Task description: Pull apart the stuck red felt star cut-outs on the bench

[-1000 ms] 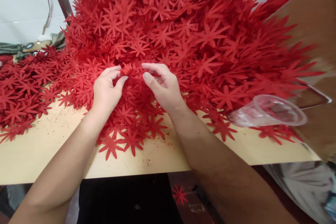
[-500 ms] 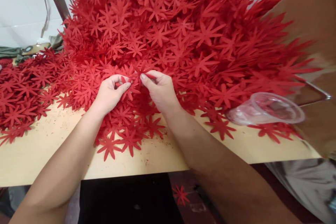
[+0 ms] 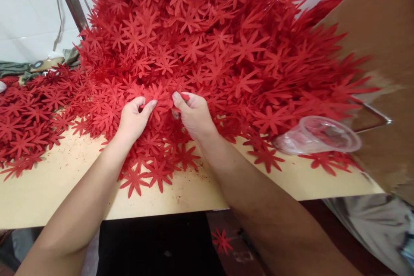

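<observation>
Both my hands are in front of a big heap of red flower-shaped cutouts (image 3: 194,47) with long narrow petals. My left hand (image 3: 136,114) pinches the edge of a red flower cutout (image 3: 160,102) between thumb and forefinger. Just to the right, my right hand (image 3: 194,112) is closed with its thumb pressed on red petals, close to the same cutout. Against the red heap, I cannot tell whether both hands grip one piece or separate ones. Loose cutouts (image 3: 158,172) lie on the table below my hands.
A clear plastic cup (image 3: 330,133) lies tipped on its side at the right, beside a cardboard sheet (image 3: 381,51). More red cutouts spread at the left. The pale table (image 3: 155,207) ends near my body, and one cutout (image 3: 221,241) lies on the floor.
My hands have drawn slightly apart, and the flower cutout between them is now spread flatter. The view has shifted a little, moving the cup and cardboard leftward.
</observation>
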Available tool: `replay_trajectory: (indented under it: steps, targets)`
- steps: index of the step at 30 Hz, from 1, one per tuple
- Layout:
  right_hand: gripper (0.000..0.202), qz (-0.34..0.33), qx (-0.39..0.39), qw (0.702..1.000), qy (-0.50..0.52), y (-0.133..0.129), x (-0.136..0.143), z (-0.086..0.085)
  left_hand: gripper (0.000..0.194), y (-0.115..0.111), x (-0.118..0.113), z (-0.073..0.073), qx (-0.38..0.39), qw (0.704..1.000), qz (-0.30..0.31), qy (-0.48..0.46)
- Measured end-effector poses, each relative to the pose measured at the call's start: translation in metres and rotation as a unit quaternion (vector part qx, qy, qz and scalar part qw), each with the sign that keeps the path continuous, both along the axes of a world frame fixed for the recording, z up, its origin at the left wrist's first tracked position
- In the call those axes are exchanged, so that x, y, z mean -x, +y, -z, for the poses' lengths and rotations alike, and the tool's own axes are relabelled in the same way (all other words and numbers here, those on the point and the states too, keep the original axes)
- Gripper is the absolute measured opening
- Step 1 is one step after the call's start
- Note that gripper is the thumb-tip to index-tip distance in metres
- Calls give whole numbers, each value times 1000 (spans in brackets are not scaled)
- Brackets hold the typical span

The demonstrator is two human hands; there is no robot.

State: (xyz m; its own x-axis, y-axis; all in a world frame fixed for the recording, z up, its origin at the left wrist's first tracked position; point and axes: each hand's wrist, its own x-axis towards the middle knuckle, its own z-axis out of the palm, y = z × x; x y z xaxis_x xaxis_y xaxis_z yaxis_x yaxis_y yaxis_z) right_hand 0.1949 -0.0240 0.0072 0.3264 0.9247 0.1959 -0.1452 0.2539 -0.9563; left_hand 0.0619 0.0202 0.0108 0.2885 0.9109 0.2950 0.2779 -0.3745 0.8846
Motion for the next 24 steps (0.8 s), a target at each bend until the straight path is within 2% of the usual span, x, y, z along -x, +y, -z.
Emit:
replay_trajectory:
  steps: [3, 6, 8, 11, 14, 18, 21, 24]
  targets:
    - [60, -9, 32, 999, 1, 0, 5, 3, 14, 0, 3, 3, -82, 996, -1, 19]
    - [58, 4, 32, 999, -10, 0, 11, 7, 20, -1, 8, 0, -161, 985, -24, 56]
    - [54, 16, 16, 1000, -18, 0, 13, 9, 24, -2, 11, -3, -172, 982, -34, 69]
    - [49, 31, 3, 999, -33, 0, 15, 10, 26, -1, 12, -2, -123, 990, -40, 58]
    - [43, 39, -9, 999, -34, 0, 16, 13, 27, 3, 10, 10, -69, 997, -39, 20]
    - [32, 50, -44, 998, -20, 2, 16, 20, 26, 6, 8, 22, -44, 998, -28, -21]
    - [29, 78, -52, 995, -33, 4, 15, 25, 12, 4, 8, 20, -1, 997, -62, -55]
    - [28, 82, -18, 996, -37, 3, 15, 28, 29, 0, 8, 12, 43, 996, -67, -42]
